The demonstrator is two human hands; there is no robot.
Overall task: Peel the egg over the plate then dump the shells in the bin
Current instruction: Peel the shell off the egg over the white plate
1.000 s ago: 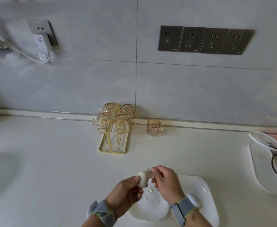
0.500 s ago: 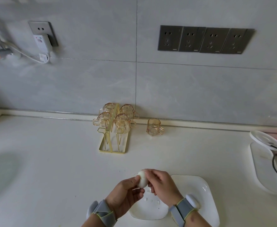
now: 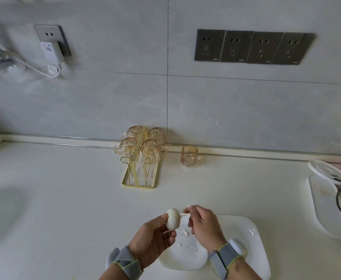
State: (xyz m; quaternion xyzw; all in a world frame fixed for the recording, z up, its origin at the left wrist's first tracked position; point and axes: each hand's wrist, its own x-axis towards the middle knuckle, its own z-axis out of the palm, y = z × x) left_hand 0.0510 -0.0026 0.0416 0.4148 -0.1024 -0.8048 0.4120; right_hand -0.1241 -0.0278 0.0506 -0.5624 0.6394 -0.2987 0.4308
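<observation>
The partly peeled white boiled egg (image 3: 172, 218) is sitting above the left edge of the white rounded-square plate (image 3: 252, 235), gripped by the left hand (image 3: 153, 240) with fingers curled around it. The right hand (image 3: 204, 225) is pinching a shell strip (image 3: 183, 214) beside the egg. White shell fragments (image 3: 185, 233) are lying on the plate, which is resting on the pale table (image 3: 64, 199).

Four amber glass cups (image 3: 143, 144) are hung on a gold rack (image 3: 140, 174) by the far wall; a fifth cup (image 3: 190, 155) is stood just right of it.
</observation>
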